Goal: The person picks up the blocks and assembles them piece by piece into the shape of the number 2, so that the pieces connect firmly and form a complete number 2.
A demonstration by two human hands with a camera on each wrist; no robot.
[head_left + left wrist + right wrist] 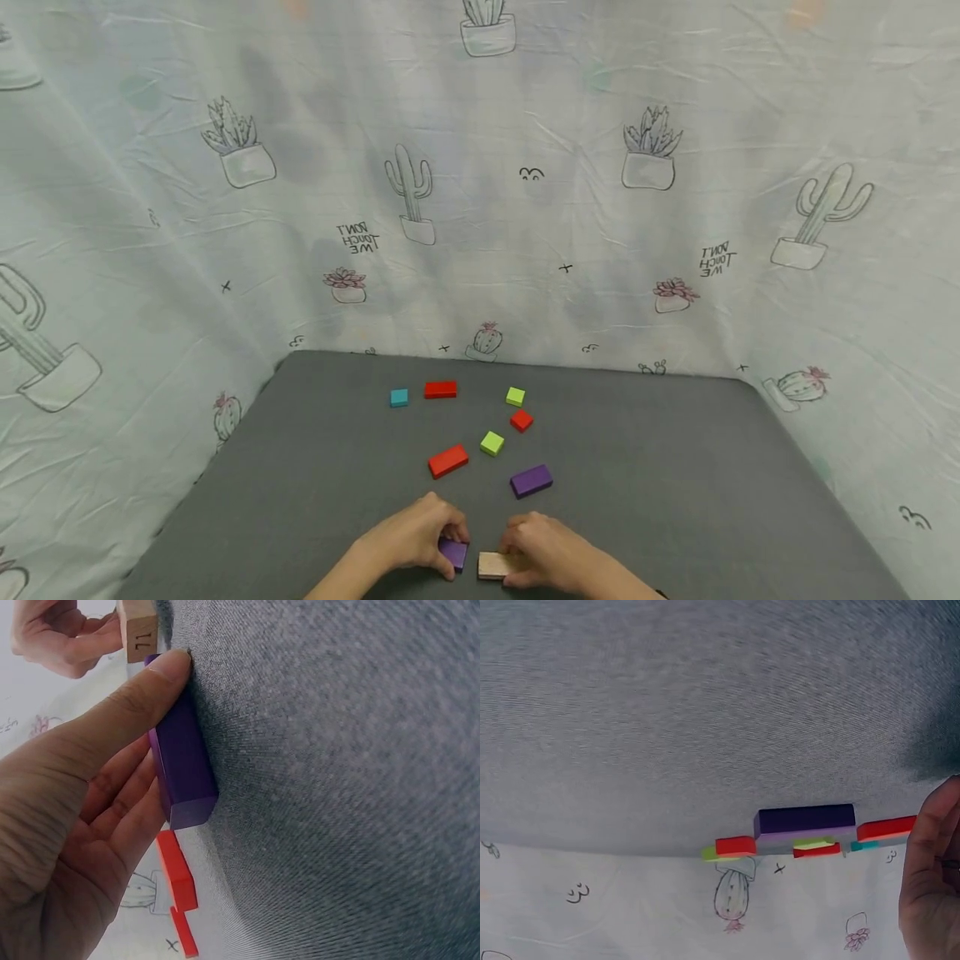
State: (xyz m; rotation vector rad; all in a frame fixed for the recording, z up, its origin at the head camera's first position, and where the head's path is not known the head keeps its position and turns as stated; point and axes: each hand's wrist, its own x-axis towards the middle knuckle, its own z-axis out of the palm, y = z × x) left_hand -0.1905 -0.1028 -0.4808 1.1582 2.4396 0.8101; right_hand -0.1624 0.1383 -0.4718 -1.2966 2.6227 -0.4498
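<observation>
My left hand (412, 535) pinches a purple block (184, 765) between thumb and fingers, low on the grey cloth. In the left wrist view the thumb lies along one side of it and the fingers are behind. Just to the right, my right hand (551, 552) holds a plain wooden block (493, 566) by its right part, the fingers covering that end. Printed digits show on the wooden block's end in the left wrist view. A small gap separates the two held blocks in the head view. The right wrist view catches only part of a hand, at its right edge.
Beyond the hands lie another purple block (531, 481), a red block (448, 461), a green cube (492, 443) and a small red block (522, 420). Farther back are a second green cube (515, 396), a long red block (440, 389) and a teal cube (399, 397). A cactus-print curtain (480, 208) surrounds the table.
</observation>
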